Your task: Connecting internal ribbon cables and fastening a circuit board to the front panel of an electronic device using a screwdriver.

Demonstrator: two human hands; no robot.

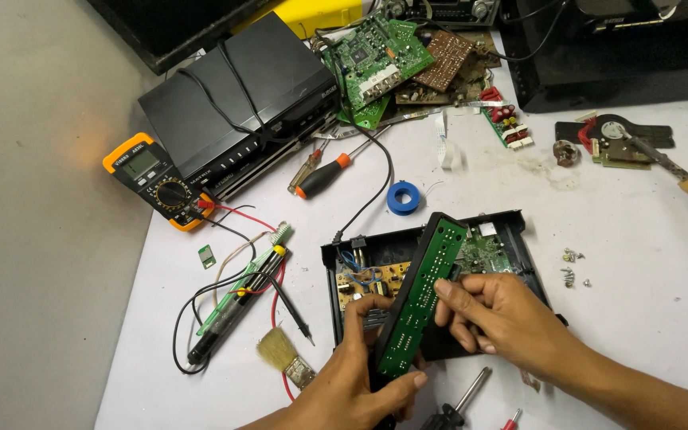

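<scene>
Left hand: your left hand [360, 374] has its grip clenched round the lower end of the front panel board [424, 295], thumb under the bottom edge, fingers curled over the left side.
Right hand: your right hand [503, 318] has its grip pinched on the board's right edge near the middle, fingertips on the green face.
Board position: the front panel board is lifted above the open black case [511, 231], low in the middle of the view.
Board axis: its long axis runs from lower left, by your left palm, to upper right; the upper end points away from you toward the blue tape roll [403, 197]. The green solder side faces up, with a black backing along its left edge.
Case: it lies flat on the white worktop [639, 239], with a tan board on its left and a small green board on its right.
Labels: the yellow-edged multimeter [157, 181] at the left has a grey screen and a round dial; its print is too small to tell.
Other packages: the black player box [240, 95] sits behind the meter, with green and brown circuit boards [392, 56] heaped beside it.
Near your hands: a brush [284, 354] lies left of your left hand, and a loose screwdriver [459, 402] lies below the board.
</scene>
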